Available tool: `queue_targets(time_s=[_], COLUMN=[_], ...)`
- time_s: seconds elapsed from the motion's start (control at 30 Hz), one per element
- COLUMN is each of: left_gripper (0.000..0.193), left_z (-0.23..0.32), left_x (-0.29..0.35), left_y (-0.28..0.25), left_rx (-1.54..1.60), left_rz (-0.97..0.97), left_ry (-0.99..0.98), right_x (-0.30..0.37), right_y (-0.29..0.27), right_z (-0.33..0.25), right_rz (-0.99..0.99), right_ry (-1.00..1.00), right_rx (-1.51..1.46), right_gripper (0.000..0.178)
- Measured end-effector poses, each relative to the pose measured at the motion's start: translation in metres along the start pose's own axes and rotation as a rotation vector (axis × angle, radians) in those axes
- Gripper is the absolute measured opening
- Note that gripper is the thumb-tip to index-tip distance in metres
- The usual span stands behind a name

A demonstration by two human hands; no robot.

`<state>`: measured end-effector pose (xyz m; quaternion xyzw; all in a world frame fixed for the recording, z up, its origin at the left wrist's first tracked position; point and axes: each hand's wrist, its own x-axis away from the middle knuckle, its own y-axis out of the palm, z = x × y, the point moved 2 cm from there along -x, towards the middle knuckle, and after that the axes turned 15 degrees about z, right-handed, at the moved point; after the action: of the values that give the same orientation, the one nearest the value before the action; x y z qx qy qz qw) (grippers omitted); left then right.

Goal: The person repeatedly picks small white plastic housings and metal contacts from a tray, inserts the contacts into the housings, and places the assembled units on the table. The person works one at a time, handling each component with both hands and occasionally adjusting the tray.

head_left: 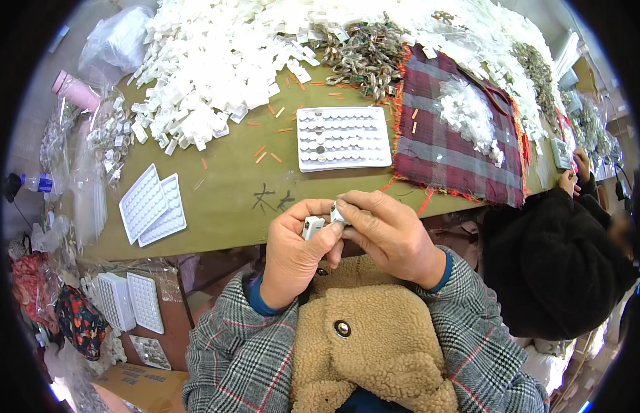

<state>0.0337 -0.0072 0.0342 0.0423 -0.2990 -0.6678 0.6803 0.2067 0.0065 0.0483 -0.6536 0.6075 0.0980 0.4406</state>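
My left hand (290, 255) is closed on a small white plastic housing (311, 228), which shows a dark spot on its face. My right hand (397, 235) pinches a second small white plastic piece (336, 215) between thumb and fingertips, just right of the first. The hands touch or nearly touch above my lap, at the table's near edge. Beyond them lies a white tray (344, 165) with rows of small round discs, a few of them dark or metallic.
A large heap of white plastic pieces (203, 76) and a pile of clear and metallic parts (364, 58) cover the far side of the green table (230, 199). Empty-looking trays (144, 203) lie left. A plaid cloth (437, 155) holds clear pieces. Another person (554, 261) sits at right.
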Motion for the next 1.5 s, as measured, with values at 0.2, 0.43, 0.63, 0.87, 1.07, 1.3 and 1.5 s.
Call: queue_targets(time_s=[0.2,0.43,0.63,0.87,1.07,1.3,1.5], left_gripper=[0.027,0.029,0.032,0.032,0.031,0.030,0.028], left_z=[-0.001,-0.004,-0.005,-0.006,-0.006,-0.004,-0.006], left_x=[-0.002,-0.005,-0.007,-0.006,-0.004,-0.003,-0.003], left_y=[0.000,-0.003,-0.005,-0.006,-0.008,-0.009,-0.010], left_rx=[0.033,0.227,0.406,0.399,0.348,0.359,0.384], left_rz=[-0.021,-0.027,-0.113,-0.095,-0.065,-0.070,-0.047], left_ry=[0.050,-0.156,-0.328,-0.373,-0.360,-0.344,-0.365], right_x=[0.000,-0.002,-0.003,-0.001,0.001,0.000,-0.006], right_y=[0.001,0.000,0.003,0.005,0.003,0.002,0.007], right_z=[-0.001,-0.004,-0.008,-0.010,-0.006,-0.003,-0.007], right_rz=[0.143,0.207,0.196,0.170,0.112,0.127,0.196], right_ry=[0.117,0.235,0.249,0.204,0.104,0.030,-0.191], right_rx=[-0.103,-0.131,-0.127,-0.123,-0.052,-0.109,0.019], right_gripper=[0.030,0.025,0.024,0.026,0.028,0.032,0.037])
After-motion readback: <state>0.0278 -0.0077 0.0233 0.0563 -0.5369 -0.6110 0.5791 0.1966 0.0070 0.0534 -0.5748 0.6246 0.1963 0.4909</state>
